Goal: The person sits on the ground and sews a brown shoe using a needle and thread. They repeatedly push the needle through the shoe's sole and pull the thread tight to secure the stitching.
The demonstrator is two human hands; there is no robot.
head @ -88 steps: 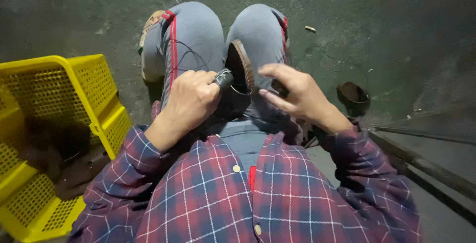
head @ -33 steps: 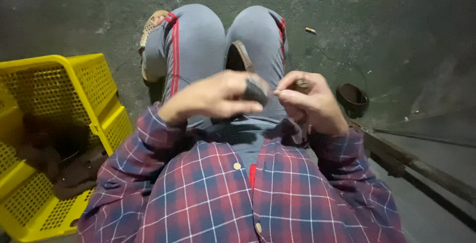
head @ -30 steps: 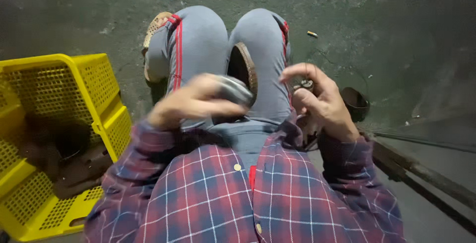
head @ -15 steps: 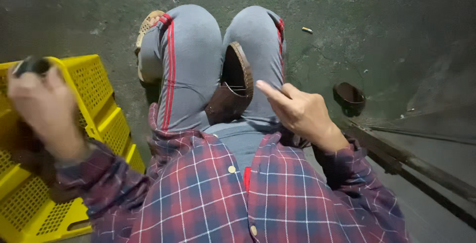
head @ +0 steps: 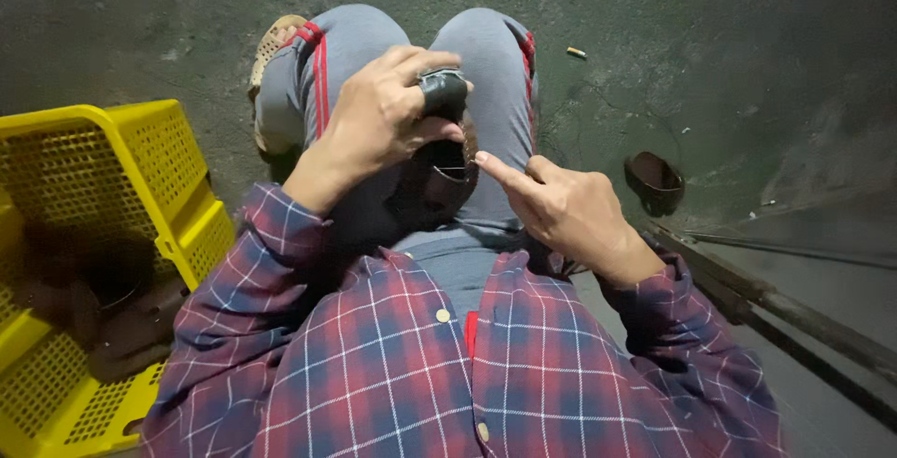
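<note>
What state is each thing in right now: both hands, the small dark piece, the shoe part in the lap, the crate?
left hand: closed around small dark piece, over the knees
right hand: empty, forefinger pointing toward the lap
dark shoe part: resting between the thighs
yellow crate: on the floor, dark items inside
small dark dish: on the floor, untouched

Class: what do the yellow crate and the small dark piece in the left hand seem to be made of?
Crate: moulded plastic, going by its glossy yellow surface and regular perforated mesh walls.
Dark piece in the left hand: probably rubber or leather, black with a dull sheen; too small and dim to be sure.
</note>
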